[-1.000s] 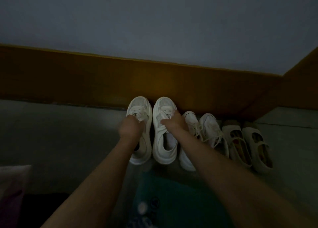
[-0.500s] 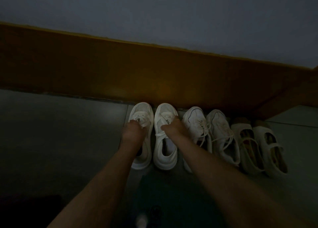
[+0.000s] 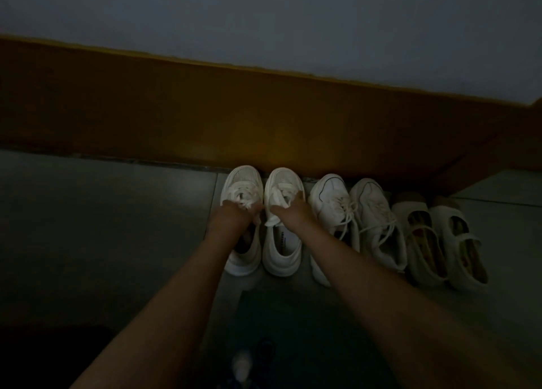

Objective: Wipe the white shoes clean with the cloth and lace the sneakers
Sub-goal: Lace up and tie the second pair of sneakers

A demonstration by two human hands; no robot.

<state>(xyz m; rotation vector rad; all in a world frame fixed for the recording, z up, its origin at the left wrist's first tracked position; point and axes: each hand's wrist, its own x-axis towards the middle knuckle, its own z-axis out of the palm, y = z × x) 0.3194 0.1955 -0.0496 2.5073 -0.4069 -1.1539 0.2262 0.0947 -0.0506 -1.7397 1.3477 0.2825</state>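
Note:
A pair of chunky white sneakers stands toes against the wooden baseboard. My left hand (image 3: 234, 217) grips the left sneaker (image 3: 243, 256) at its tongue and laces, fingers curled into the opening. On the right sneaker (image 3: 283, 253), my right hand (image 3: 291, 209) holds the laced front, thumb on one side and fingers on the other. The wide white laces show above both hands. No cloth is plainly visible in this dim light.
A second pair of white lace-up sneakers (image 3: 357, 218) stands just right of my right arm, then a pair of pale strap shoes (image 3: 440, 242). The brown baseboard (image 3: 264, 118) runs behind them. A dark teal shape (image 3: 293, 324) and a small pale object (image 3: 242, 365) lie near me on the grey floor.
Both hands have slid back a little toward the shoe openings, baring more of the laces. The view has shifted slightly left; the shoes stay against the baseboard.

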